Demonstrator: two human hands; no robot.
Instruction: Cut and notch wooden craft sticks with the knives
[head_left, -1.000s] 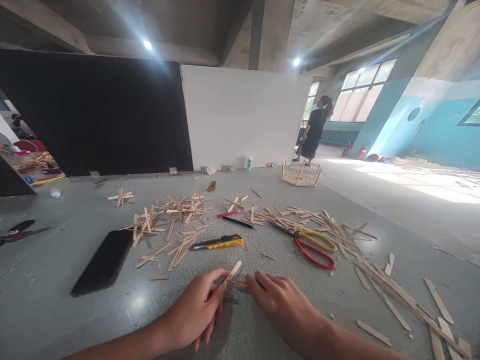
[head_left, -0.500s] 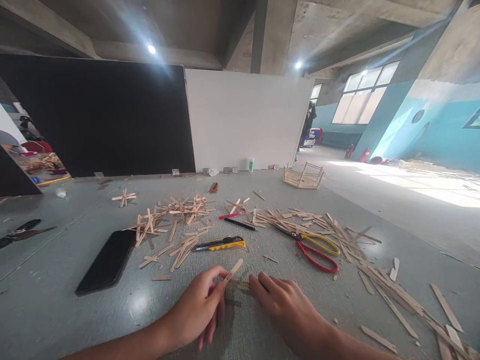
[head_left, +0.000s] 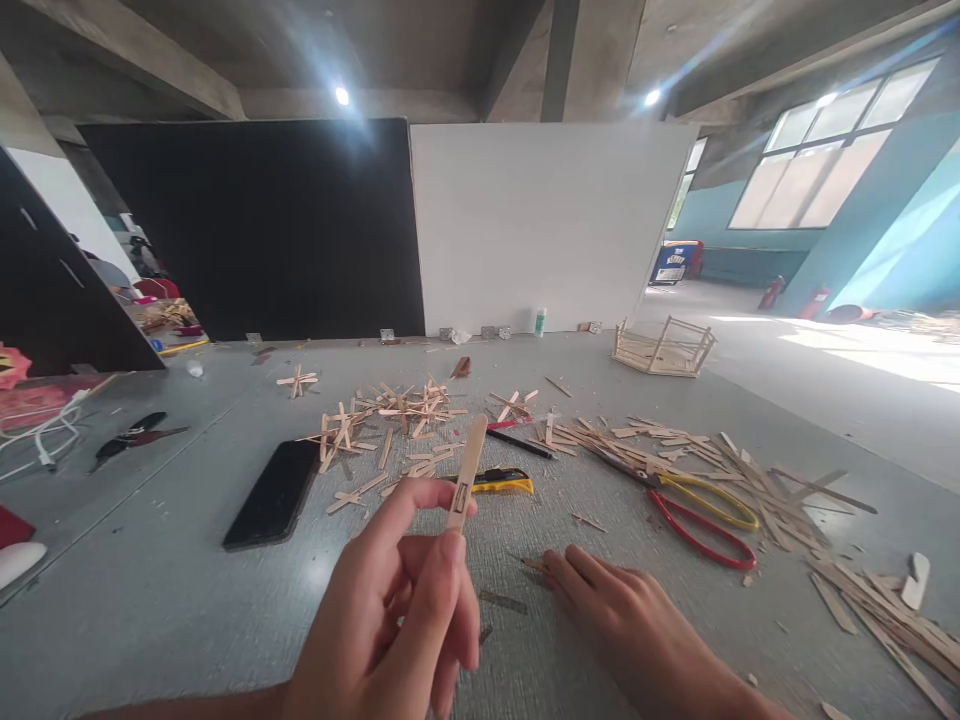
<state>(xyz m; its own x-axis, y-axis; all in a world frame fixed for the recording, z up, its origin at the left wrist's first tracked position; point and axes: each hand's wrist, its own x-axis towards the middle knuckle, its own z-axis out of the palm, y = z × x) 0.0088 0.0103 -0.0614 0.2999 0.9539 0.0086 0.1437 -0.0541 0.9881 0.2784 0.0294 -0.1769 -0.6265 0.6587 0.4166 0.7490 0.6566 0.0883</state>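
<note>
My left hand (head_left: 409, 600) is raised over the table, pinching a wooden craft stick (head_left: 468, 468) between thumb and finger. The stick is tilted up and bears a small dark rectangular mark near its lower end; whether drawn or cut I cannot tell. My right hand (head_left: 615, 610) rests on the table with curled fingers. A thin, light-coloured pointed piece (head_left: 534, 565) sticks out from its fingertips; its kind is not clear. Behind the left hand lies a yellow utility knife (head_left: 506, 482), partly hidden. A black pen (head_left: 521, 443) lies just beyond it.
Scissors with red and yellow handles (head_left: 701, 535) lie at the right among loose craft sticks (head_left: 892, 610). A black phone (head_left: 274, 495) lies at left, near a heap of sticks (head_left: 420, 405). Farther back stand a stick-built frame (head_left: 664, 350) and a glue tube (head_left: 540, 321).
My left hand has lifted the craft stick upward and closer to the camera, away from my right hand. The view has turned left. My right hand stays low at the table.
</note>
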